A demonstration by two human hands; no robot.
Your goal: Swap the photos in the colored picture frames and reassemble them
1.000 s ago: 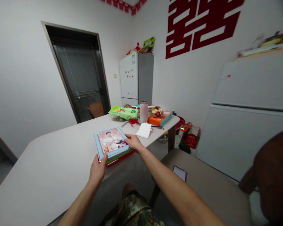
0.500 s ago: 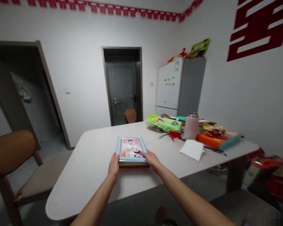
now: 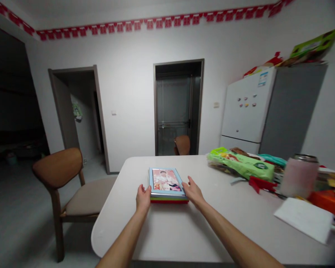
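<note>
Head camera looks down on a stack of books lying flat on the white table, near the table's left end and close to the near edge. The stack's long axis runs away from the person, toward the dark doorway in the far wall; a short edge faces the person. The top book has a pale blue border around a pink cover picture, which is too blurred to read. Below it only thin green and red edges show, so the number of books cannot be told.

The left hand grips the near left corner, thumb on top and fingers curled against the side. The right hand clasps the near right corner, fingers laid along the edge. Whether any fingertips reach under the stack is hidden.

To the right, well apart from the stack, lie a green packet, a pink flask and a white napkin. An orange box is cut off by the frame's right edge. A wooden chair stands by the table's left end.
</note>
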